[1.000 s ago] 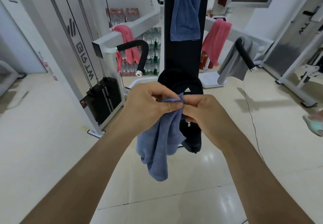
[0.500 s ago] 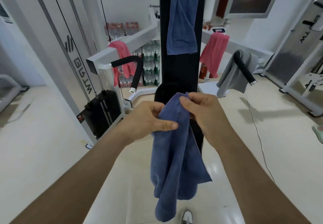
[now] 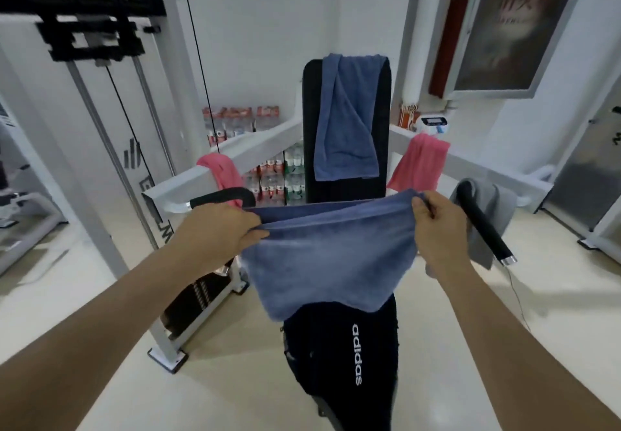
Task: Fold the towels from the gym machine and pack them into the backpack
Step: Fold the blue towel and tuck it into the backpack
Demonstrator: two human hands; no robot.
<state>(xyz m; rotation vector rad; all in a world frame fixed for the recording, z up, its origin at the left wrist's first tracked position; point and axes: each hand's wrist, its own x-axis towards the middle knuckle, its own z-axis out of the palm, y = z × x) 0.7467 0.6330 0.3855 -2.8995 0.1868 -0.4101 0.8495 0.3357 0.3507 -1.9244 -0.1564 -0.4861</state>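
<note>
Stretching a blue towel [image 3: 327, 255] between clenched left hand [image 3: 223, 229] and right hand [image 3: 437, 229], above the black backpack [image 3: 342, 356] (partly hidden); pink towels [image 3: 420, 161] and a grey towel [image 3: 487, 218] drape the machine arms [image 3: 255, 151] behind.

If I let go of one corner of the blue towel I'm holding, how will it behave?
Probably floppy: the blue towel sags between the left hand and right hand, so a freed corner would likely drop and swing. It looks light, since a pinch grip at each end carries it. Its soft pile suggests it won't slip easily, and it may drape onto the backpack below.
</note>
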